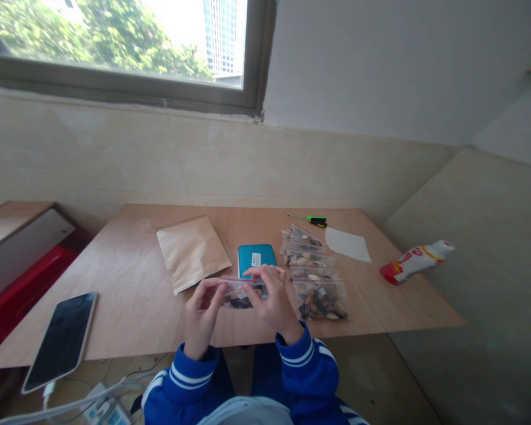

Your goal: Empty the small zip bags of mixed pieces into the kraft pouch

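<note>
A clear zip bag (236, 298) with dark and brown pieces inside is held up near the table's front edge. My left hand (202, 310) pinches the left end of its red-lined top between thumb and fingers. On the bag's right part, my right hand (272, 298) has its thumb and fingers along the same top edge, covering some of it. Just beyond the bag lies a teal box (256, 255) with a white label, partly hidden by my right hand. Several similar filled zip bags (321, 301) lie in an overlapping row to the right.
A brown paper envelope (194, 251) lies at left centre, and a tablet (62, 336) with a cable overhangs the front left edge. Screwdrivers (317, 221) and white paper (347, 244) lie at the back right. A red-and-white bottle (416, 261) is at the right edge.
</note>
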Action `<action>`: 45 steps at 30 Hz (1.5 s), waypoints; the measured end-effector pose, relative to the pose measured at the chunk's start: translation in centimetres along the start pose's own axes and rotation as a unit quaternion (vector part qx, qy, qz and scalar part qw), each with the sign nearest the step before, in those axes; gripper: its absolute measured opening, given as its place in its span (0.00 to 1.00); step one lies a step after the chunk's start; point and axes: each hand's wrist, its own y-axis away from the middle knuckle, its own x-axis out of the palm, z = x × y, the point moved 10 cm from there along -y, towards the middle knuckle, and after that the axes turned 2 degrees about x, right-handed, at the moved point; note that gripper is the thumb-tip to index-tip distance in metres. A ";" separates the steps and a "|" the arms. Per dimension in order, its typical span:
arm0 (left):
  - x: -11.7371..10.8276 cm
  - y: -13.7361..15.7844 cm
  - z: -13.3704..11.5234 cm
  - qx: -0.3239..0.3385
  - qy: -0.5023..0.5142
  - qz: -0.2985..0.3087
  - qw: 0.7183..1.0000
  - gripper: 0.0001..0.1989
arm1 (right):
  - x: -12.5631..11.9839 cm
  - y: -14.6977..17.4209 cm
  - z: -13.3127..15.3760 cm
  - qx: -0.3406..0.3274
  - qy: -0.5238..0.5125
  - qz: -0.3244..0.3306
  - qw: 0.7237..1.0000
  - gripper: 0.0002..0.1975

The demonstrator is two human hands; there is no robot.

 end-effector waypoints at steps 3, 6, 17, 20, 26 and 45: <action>0.0 0.1 -0.1 0.004 -0.007 0.004 1.000 0.09 | 0.1 0.0 0.1 -0.004 0.005 0.000 1.000 0.01; 0.2 0.1 -0.1 0.006 -0.004 0.012 1.000 0.10 | 0.1 -0.1 0.0 -0.005 0.003 -0.010 1.000 0.03; 0.4 0.3 -0.5 0.036 -0.008 0.031 0.999 0.06 | 0.4 0.2 -0.6 -0.006 0.013 -0.042 0.999 0.05; 0.4 0.3 -0.8 0.051 -0.040 0.033 0.997 0.06 | 0.4 0.3 -0.8 -0.001 0.023 -0.051 0.998 0.07; 0.3 0.2 -0.3 0.028 -0.027 0.022 0.999 0.07 | 0.5 0.3 -0.5 -0.005 0.013 -0.043 0.999 0.07; 2.2 0.5 -0.1 0.017 -0.011 0.094 0.995 0.07 | 0.6 0.6 0.6 -0.056 0.006 -0.070 0.996 0.10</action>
